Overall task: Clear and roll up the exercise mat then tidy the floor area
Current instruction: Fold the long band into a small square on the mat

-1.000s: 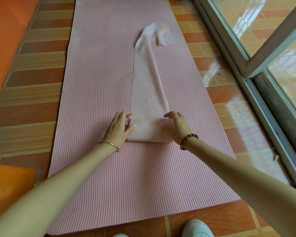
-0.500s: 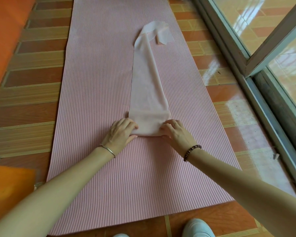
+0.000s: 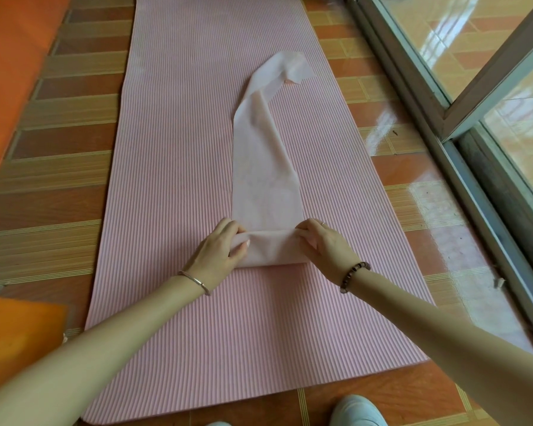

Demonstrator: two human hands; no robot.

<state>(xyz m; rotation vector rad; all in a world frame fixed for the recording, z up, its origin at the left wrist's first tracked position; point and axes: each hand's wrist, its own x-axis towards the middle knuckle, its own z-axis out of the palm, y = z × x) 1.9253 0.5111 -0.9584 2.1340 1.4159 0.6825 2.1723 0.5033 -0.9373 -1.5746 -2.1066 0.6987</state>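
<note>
A ribbed pink exercise mat (image 3: 173,186) lies flat along the tiled floor, running away from me. On it lies a long pale pink stretch band (image 3: 265,167), its far end folded over near the mat's right edge. The near end of the band is folded into a thick flat fold. My left hand (image 3: 219,253) grips the left side of that fold, thumb on top. My right hand (image 3: 326,247) grips its right side, fingers curled over the edge.
A sliding glass door with a metal track (image 3: 462,167) runs along the right. An orange surface (image 3: 10,66) borders the far left, and an orange object (image 3: 16,336) sits near left. My white shoe (image 3: 357,412) stands at the mat's near edge.
Both hands have folded the band's near end over itself, away from me, making the fold thicker and the flat stretch of band shorter.
</note>
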